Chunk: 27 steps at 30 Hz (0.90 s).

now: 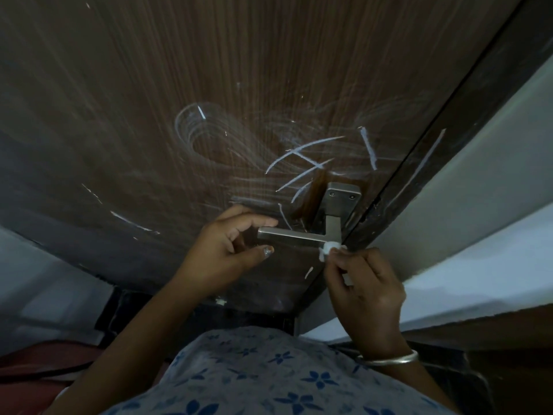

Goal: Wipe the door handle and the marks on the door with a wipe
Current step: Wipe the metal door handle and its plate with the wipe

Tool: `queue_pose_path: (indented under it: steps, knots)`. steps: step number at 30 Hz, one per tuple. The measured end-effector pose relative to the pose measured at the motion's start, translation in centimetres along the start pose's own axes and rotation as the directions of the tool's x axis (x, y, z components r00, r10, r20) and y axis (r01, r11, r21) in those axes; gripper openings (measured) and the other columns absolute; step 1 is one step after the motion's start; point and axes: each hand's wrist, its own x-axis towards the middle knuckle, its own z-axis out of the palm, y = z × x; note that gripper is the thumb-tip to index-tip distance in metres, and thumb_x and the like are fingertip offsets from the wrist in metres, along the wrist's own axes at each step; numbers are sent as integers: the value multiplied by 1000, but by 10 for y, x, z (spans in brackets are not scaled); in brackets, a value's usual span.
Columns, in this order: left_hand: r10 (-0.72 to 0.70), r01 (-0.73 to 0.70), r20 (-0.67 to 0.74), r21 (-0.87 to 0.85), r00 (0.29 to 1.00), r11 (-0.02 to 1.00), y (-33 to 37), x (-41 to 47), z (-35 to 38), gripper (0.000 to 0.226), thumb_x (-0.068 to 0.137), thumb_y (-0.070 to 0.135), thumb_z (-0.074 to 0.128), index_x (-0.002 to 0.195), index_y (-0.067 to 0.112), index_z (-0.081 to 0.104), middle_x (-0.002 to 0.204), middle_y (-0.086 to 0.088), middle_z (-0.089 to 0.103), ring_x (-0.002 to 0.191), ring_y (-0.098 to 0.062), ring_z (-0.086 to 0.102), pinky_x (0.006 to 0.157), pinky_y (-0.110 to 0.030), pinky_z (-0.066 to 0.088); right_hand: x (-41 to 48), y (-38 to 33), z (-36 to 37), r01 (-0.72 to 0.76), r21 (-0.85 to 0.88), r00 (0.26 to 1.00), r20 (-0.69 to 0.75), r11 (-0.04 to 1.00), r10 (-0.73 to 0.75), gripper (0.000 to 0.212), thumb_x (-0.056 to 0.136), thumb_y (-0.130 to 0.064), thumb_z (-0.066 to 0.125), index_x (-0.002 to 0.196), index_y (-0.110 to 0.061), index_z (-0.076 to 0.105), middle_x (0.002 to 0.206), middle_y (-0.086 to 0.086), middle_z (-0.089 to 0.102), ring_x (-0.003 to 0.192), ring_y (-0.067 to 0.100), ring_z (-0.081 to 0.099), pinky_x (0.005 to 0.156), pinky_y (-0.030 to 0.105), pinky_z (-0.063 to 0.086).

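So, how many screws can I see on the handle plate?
2: one screw at the plate's upper left corner, another screw at its upper right. More may be hidden behind the handle lower down.

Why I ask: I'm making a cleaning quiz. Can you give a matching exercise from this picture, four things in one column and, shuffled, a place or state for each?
1 wipe
2 marks
3 bangle
4 left hand

A round the wrist of the right hand
B beside the free end of the handle
C pinched by the right hand
D white, on the door above the handle

Pairs: 1-C, 2-D, 3-A, 4-B.
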Motion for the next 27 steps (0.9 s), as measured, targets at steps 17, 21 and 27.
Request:
queue_pose_path:
  steps: [17, 21, 27]
  knots:
    - [-86, 63, -171, -135, 982, 989, -4, -2, 5, 37, 77, 1, 70, 90, 35, 67, 79, 9, 64, 53, -3, 44, 52, -12, 41, 30, -13, -17, -136, 109, 991, 33, 985, 133, 12, 88, -6, 56, 99, -5, 60, 96, 13, 60, 91, 6, 50, 83, 9, 40]
    - [-104, 73, -198, -161, 975, 984, -2, -3, 7, 27, 77, 2, 69, 88, 27, 68, 73, 7, 64, 50, 0, 45, 50, -9, 39, 46, -23, -13, -29, -25, 981, 190, 999, 34, 25, 88, -7, 46, 105, -6, 64, 104, 17, 59, 87, 23, 59, 73, 25, 51]
    - [-113, 80, -234, -148, 966, 986, 1, -4, 8, 26, 76, 1, 69, 87, 24, 67, 75, 6, 66, 52, 4, 50, 53, -7, 41, 59, -30, -1, 121, -231, 859, 512, 965, 15, 27, 72, -6, 62, 97, -8, 71, 97, 14, 69, 84, 35, 63, 69, 39, 50]
